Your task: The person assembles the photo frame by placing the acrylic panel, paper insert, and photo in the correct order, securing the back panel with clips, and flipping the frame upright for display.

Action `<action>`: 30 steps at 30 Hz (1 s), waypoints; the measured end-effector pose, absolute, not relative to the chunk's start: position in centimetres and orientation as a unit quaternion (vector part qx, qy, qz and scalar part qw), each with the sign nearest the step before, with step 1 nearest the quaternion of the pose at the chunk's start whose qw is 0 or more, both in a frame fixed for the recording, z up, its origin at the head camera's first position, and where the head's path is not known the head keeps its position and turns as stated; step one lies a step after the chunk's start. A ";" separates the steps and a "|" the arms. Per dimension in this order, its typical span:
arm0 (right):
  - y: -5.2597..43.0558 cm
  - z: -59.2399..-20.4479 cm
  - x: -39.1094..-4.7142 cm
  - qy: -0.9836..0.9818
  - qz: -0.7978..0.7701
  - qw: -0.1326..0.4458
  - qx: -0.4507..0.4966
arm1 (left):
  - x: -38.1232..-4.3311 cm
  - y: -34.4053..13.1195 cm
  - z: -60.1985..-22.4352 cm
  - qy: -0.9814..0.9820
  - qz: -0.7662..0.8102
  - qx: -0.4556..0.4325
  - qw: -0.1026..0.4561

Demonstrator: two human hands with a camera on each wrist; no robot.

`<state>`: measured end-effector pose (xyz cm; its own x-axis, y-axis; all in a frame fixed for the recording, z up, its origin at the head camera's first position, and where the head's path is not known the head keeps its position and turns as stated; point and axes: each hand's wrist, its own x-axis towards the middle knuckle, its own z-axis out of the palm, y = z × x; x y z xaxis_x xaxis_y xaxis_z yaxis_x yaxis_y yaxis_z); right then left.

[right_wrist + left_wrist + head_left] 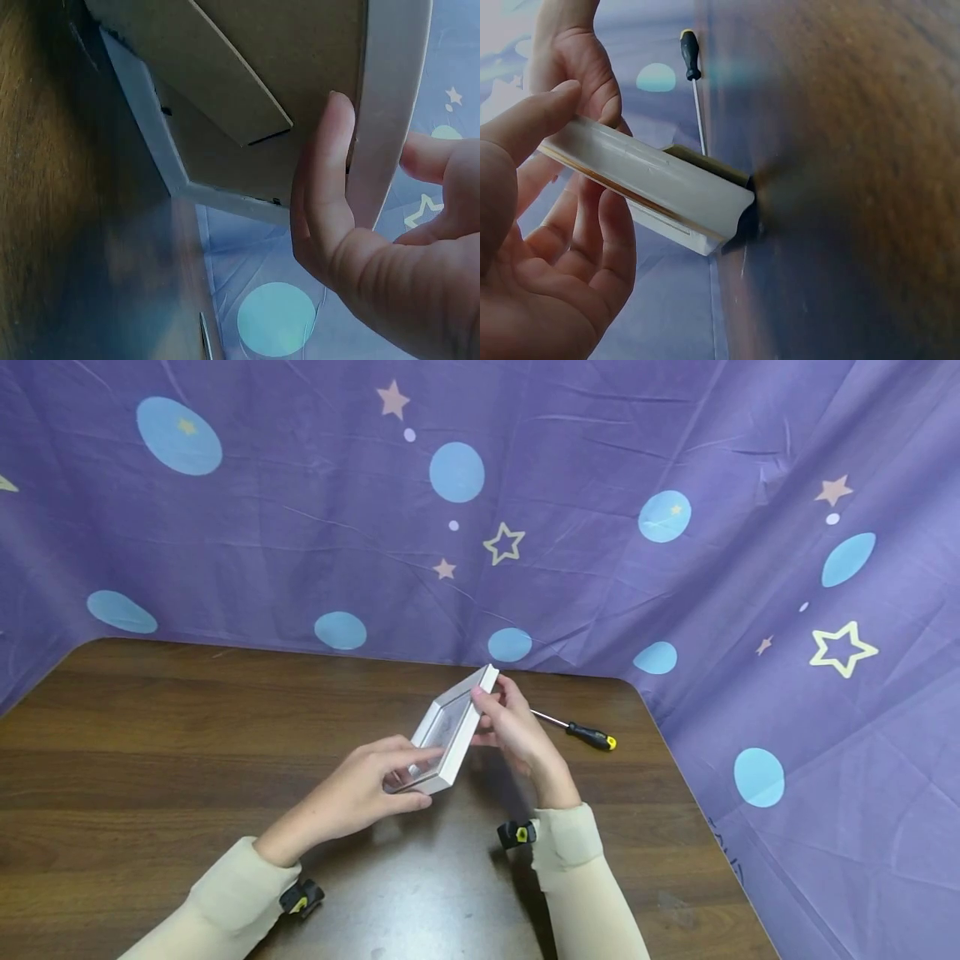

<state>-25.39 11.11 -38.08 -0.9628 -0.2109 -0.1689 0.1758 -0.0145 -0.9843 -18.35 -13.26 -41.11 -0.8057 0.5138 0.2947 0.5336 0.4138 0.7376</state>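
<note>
A white picture frame [457,749] with a clear front pane is held tilted above the table. My right hand [519,731] grips its right side, thumb on the front rim and fingers behind. In the right wrist view, those fingers [330,157] press the brown backing board [322,45], which has a stand flap [225,67]. My left hand [363,785] holds the near left part, its index finger lying across the front. The left wrist view shows the frame's white side [652,172] between left thumb and curled fingers; where each fingertip touches is partly hidden.
A screwdriver [590,736] with a black and yellow handle lies on the wooden table [187,735], right of my right hand. Purple cloth [300,527] with stars and blue spots hangs behind the table and along its right side.
</note>
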 end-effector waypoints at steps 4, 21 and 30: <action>11.2 -38.2 -25.4 0.703 -0.699 0.131 0.002 | -18.4 -13.2 -41.2 -0.843 -0.432 -0.321 -0.006; 12.0 -39.1 -25.9 0.727 -0.668 0.159 0.023 | -18.8 -14.2 -41.9 -0.874 -0.385 -0.294 -0.027; 12.3 -39.9 -26.2 0.752 -0.639 0.160 0.025 | -19.0 -14.9 -42.4 -0.904 -0.381 -0.179 -0.075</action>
